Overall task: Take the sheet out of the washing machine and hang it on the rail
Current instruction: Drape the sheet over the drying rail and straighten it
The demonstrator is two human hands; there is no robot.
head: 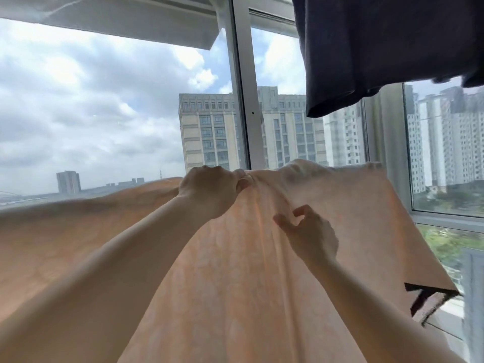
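Observation:
A pale peach patterned sheet (214,284) spreads across the lower view, draped over something hidden along its top edge; the rail itself cannot be seen. My left hand (209,189) grips a bunched fold at the sheet's top edge, near the middle. Lower and to the right, my right hand (309,231) hovers in front of the sheet with loosely bent fingers and holds nothing. The washing machine is out of view.
A dark navy garment (379,48) hangs at the upper right, above the sheet. Behind stands a large window with a white frame (243,106); tall buildings and cloudy sky lie beyond. A black-and-white item (429,299) shows at the sheet's right edge.

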